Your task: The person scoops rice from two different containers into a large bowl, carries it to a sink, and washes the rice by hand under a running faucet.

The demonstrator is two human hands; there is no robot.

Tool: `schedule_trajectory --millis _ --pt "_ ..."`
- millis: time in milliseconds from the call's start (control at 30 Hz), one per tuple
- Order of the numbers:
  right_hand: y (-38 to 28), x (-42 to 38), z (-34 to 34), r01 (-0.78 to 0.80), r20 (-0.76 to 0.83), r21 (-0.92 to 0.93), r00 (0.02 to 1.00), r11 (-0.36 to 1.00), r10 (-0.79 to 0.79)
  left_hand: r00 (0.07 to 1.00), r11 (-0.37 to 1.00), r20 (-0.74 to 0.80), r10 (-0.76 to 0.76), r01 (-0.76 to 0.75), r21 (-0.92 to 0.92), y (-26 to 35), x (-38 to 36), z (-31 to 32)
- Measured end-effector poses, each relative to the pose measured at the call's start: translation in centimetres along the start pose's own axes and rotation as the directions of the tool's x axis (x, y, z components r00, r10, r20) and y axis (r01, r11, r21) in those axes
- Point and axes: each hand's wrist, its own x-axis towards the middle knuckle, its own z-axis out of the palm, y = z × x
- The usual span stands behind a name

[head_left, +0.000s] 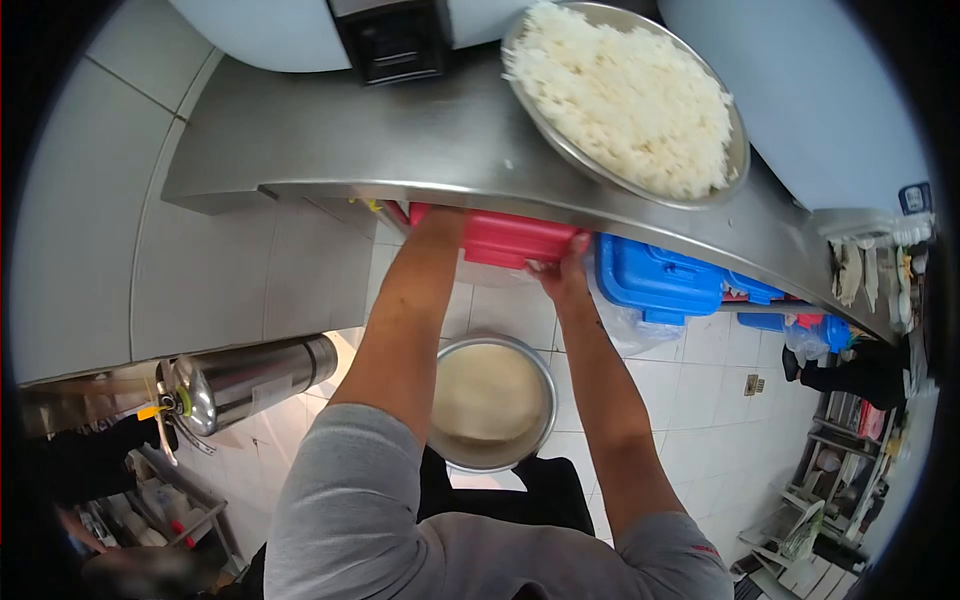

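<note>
View: I am looking straight down past both forearms at a steel counter (400,140) with a tiled floor (700,400) below it.
Left hand: I see the forearm run up under the counter edge beside the red container (515,240); the hand itself is hidden by the counter lip, so I cannot tell its grip.
Right hand (562,275): I see it pressed against the lower right corner of the red container, fingers curled on the edge in a narrow hold.
Red container: sits on the shelf just under the counter edge, between the two arms, only its front face showing.
Blue container (655,280): just right of the red one on the same shelf, with clear plastic wrap hanging beneath it.
Rice bowl (625,95): a wide metal bowl heaped with white cooked rice, resting on the counter top, above and right of the red container.
Floor pot (492,400): a round metal pot with a pale liquid or batter in it, directly below the arms.
Steel cylinder (245,380): lies tilted at left near the wall tiles.
Sleeves (350,510): grey, short, on both upper arms.
</note>
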Motion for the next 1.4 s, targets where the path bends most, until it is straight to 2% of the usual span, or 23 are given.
schedule_trajectory --millis 67,100,133,167,267,367,467,533,567,600,633,700,767,833,900,1000,1033,1100,1167,1200,1300,1333,1400 --pt "-1.7 -2.0 -0.9 -0.034 -0.003 -0.461 0.999 0.887 0.037 1.0 1.0 -0.018 -0.012 0.012 -0.019 -0.5 1.0 -0.2" --pt "-2.7 -4.1 -1.5 0.319 0.092 -0.654 0.934 0.686 -0.346 1.0 0.999 -0.025 -0.016 0.016 -0.033 -0.8 1.4 -0.3" --pt "-3.4 -6.1 -2.3 0.558 0.26 -0.762 0.728 0.328 -0.635 0.999 0.999 -0.03 -0.025 0.023 -0.043 -1.0 1.5 -0.4" --pt "-3.9 -7.3 -3.1 0.637 0.466 -0.764 0.433 -0.104 -0.771 0.999 0.998 -0.035 -0.029 0.027 -0.054 -1.2 1.7 -0.4" --pt "-6.5 -6.9 -4.7 0.181 0.561 -0.827 0.205 -0.533 -0.802 0.996 0.996 -0.075 -0.04 0.035 -0.079 -1.5 1.4 0.3" --pt "-6.7 -3.7 -5.7 0.046 0.601 -0.784 0.305 -0.619 -0.739 0.985 0.991 -0.167 -0.037 0.014 -0.137 -0.7 1.2 1.5" --pt "-7.1 -1.9 -4.8 0.062 0.624 -0.773 0.25 -0.631 -0.74 0.904 0.897 -0.428 -0.021 -0.172 -0.407 -0.2 -0.7 3.0" --pt "-6.6 -1.5 -4.9 0.072 0.626 -0.775 0.223 -0.628 -0.747 0.742 0.867 -0.67 -0.002 -0.333 -0.371 0.7 -4.8 3.4" --pt "-7.2 -1.2 -4.3 0.081 0.632 -0.772 0.208 -0.631 -0.746 0.722 0.984 -0.691 0.037 -0.148 -0.103 2.2 -8.3 1.7" --pt "-7.4 -1.3 -4.2 0.092 0.645 -0.762 0.199 -0.641 -0.738 0.869 0.856 -0.435 -0.235 -0.027 -0.516 3.7 -12.5 0.3" --pt "-7.6 -1.0 -4.5 0.092 0.656 -0.752 0.196 -0.653 -0.729 0.922 0.57 -0.069 -0.381 0.175 -0.803 4.4 -16.3 -0.5" --pt "-7.8 -1.7 -4.4 0.124 0.656 -0.752 0.24 -0.647 -0.716 0.901 0.244 0.317 -0.296 0.392 -0.887 -1.1 -22.0 3.9" --pt "-8.1 -2.7 -5.6 0.264 0.667 -0.745 0.251 -0.613 -0.702 0.797 0.566 0.393 -0.458 0.602 -0.562 -4.6 -28.7 9.0" --pt "-7.1 -4.2 -5.9 0.405 0.678 -0.726 0.279 -0.557 -0.68 0.95 0.913 0.077 -0.303 0.313 -0.261 -10.3 -36.0 17.4" --pt "-3.6 -8.0 -8.9 0.535 0.687 -0.706 0.36 -0.464 -0.631 0.849 0.854 0.258 -0.46 0.503 -0.133 -10.5 -41.5 18.5" --pt "5.7 -7.3 -19.3 0.69 0.701 -0.695 0.585 -0.203 -0.409 0.819 0.827 0.252 -0.515 0.552 -0.106 -10.2 -48.7 20.7" --pt "8.5 -7.3 -22.7 0.565 0.573 -0.816 0.761 -0.124 -0.304 0.771 0.797 0.255 -0.583 0.604 -0.005 -10.4 -50.0 20.6" --pt "13.5 -6.2 -31.0 0.363 0.373 -0.928 0.916 -0.087 -0.151 0.671 0.713 0.243 -0.7 0.674 0.192 -11.5 -52.5 20.1" --pt "17.5 -4.9 -38.5 0.142 0.169 -0.967 0.979 -0.21 -0.117 0.511 0.524 0.149 -0.847 0.848 0.073 -15.2 -55.0 21.2" --pt "19.3 -4.3 -41.5 0.003 0.019 -0.974 0.997 -0.225 -0.068 0.407 0.41 0.109 -0.907 0.912 0.007 -17.0 -56.1 21.8" --pt "22.3 -5.2 -41.2 -0.446 -0.441 -0.885 0.895 0.132 0.064 0.33 0.327 0.024 -0.944 0.941 -0.084 -20.9 -59.3 24.2" --pt "23.6 -4.1 -41.6 -0.423 -0.419 -0.901 0.906 0.091 0.063 0.316 0.31 0.059 -0.947 0.947 -0.088 -22.1 -59.9 25.1" --pt "24.9 -1.9 -41.2 -0.322 -0.323 -0.908 0.945 0.268 0.041 0.281 0.256 0.161 -0.946 0.953 -0.162 -24.3 -60.1 27.1"
